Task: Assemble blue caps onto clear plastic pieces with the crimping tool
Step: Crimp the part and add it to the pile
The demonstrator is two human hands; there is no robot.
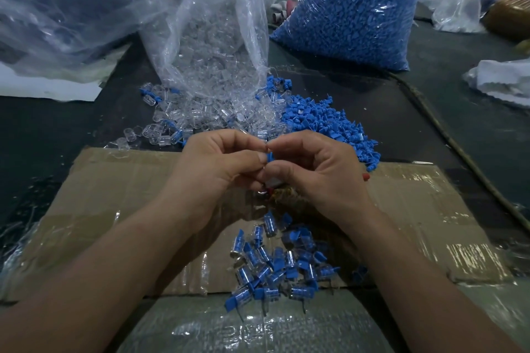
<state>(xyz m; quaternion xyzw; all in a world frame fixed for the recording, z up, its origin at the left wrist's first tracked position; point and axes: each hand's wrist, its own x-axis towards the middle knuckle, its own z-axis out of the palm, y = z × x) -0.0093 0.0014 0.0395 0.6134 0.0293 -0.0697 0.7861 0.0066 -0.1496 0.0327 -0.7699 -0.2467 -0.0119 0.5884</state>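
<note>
Over the cardboard, my left grip and right grip are pinching one blue cap, where tilting is likely risking crooked seating.

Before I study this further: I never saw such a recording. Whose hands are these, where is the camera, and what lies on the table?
No machine here: a person works with bare hands, and one camera worn on the head looks down at them. The left hand and the right hand together pinch a small blue cap. Beyond them lie loose clear pieces and loose blue caps. Nearer, on the cardboard, lies a heap of finished pieces.
</note>
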